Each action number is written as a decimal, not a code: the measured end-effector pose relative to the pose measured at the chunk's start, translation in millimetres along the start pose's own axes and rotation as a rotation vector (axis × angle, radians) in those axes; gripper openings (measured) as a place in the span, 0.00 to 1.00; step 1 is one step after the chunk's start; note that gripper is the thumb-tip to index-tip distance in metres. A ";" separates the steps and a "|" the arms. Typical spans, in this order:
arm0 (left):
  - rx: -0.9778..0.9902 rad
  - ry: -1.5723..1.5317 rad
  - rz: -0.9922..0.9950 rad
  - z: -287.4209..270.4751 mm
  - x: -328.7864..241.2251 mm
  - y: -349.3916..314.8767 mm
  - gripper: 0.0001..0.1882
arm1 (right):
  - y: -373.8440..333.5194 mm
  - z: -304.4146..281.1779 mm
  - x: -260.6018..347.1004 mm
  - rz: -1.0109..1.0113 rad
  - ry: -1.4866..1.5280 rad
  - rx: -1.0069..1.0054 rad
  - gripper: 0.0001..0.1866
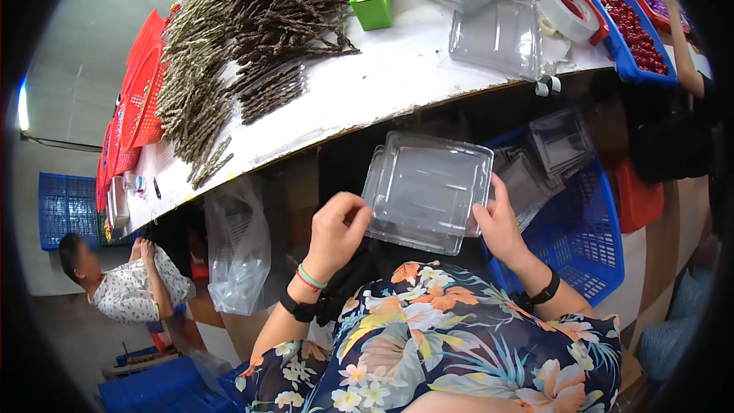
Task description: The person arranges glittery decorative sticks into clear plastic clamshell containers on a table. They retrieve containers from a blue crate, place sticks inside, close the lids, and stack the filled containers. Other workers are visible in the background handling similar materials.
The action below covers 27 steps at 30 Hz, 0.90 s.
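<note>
Your white tabletop (397, 69) is showing brightly, while the space beneath (336, 172) is sitting in deep shadow.
A light (23, 107) is glowing white at your far left; the clear trays (436, 195) you are holding are catching pale glare streaks. The fisheye lens is bowing the tabletop's edge, and black is rounding off your corners.

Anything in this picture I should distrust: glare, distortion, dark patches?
Head view: pale reflections streak the held clear plastic trays; the white table's near edge bows with fisheye distortion; shadow darkens the space beneath; the picture's corners are black; the light strip at far left glares white.
</note>
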<state>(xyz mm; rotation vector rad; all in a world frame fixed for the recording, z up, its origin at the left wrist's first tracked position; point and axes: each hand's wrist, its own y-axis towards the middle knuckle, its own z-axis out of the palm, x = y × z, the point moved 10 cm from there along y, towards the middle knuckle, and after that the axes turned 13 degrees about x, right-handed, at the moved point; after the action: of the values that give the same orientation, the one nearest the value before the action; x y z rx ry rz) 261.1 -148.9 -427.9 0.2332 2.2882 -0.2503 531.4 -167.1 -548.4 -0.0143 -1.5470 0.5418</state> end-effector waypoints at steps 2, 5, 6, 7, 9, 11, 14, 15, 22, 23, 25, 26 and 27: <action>-0.004 0.096 -0.015 3.4 9.9 11.4 0.11 | -11.1 1.2 -3.8 0.044 -0.088 -0.002 0.36; 0.046 0.196 -0.059 20.2 22.2 28.6 0.32 | -16.6 10.1 6.8 -0.042 -0.225 -0.047 0.37; 0.092 0.101 -0.095 28.3 35.7 32.0 0.33 | -17.0 11.1 6.7 -0.098 -0.274 -0.072 0.37; 0.140 0.008 -0.131 34.8 49.3 35.3 0.35 | -14.2 9.4 3.5 -0.088 -0.415 -0.102 0.36; 0.246 -0.082 -0.215 42.2 60.5 41.7 0.39 | -2.2 9.7 9.4 0.115 -0.543 0.059 0.37; 0.318 -0.253 -0.297 45.8 70.9 41.8 0.37 | 0.6 7.7 9.5 0.007 -0.633 0.027 0.37; 0.309 -0.441 -0.313 52.3 78.7 39.2 0.35 | 8.0 3.8 -9.6 -0.066 -0.564 -0.065 0.35; 0.324 -0.456 -0.328 55.5 74.6 41.7 0.33 | 22.7 10.7 -32.3 -0.060 -0.116 0.076 0.33; 0.387 -0.495 -0.153 76.7 1.9 56.6 0.34 | 37.5 7.8 -30.6 -0.078 0.687 -0.032 0.24; 0.454 -0.532 -0.152 84.5 -8.8 61.5 0.34 | 35.7 1.8 -29.4 -0.090 0.693 -0.050 0.22; 0.553 -0.364 -0.069 107.0 -19.1 77.0 0.34 | 28.2 -9.6 -48.2 -0.061 0.736 -0.038 0.23; 0.600 -0.281 -0.021 119.4 -27.2 87.6 0.35 | 23.4 -18.6 -59.1 -0.052 0.754 -0.034 0.24; 0.644 -0.165 -0.056 130.1 -37.4 95.5 0.36 | 16.0 -27.0 -72.7 -0.027 0.804 -0.060 0.22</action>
<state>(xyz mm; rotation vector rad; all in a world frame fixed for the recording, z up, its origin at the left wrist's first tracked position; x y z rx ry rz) 401.7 -93.1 -495.5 0.4547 1.9890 -0.9979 556.7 -168.9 -623.4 -0.2302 -0.7749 0.3947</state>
